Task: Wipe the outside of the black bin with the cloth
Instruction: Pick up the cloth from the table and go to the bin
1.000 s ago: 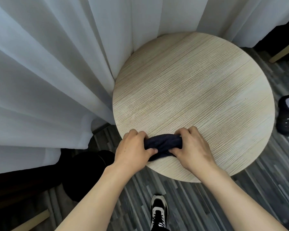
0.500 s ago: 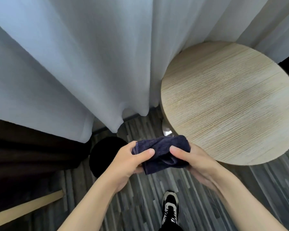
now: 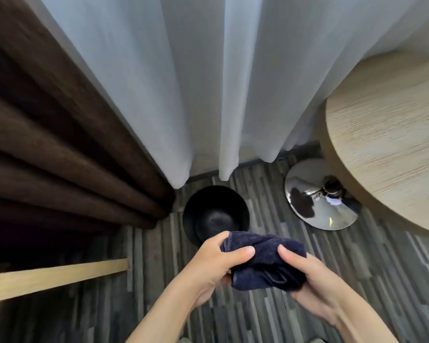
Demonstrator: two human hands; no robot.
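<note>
Both hands (image 3: pixel 265 271) grip the cloth (image 3: pixel 263 261) above the black bin (image 3: pixel 214 214).

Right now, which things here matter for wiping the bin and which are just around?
For the job: bin, cloth, left hand, right hand.
Just around: table, chrome base, white curtain, brown curtain.

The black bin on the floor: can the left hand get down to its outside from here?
Probably yes. Nothing lies between the left hand and the black bin, though brown curtain crowds the bin's far left side, and both hands grip the cloth.
</note>
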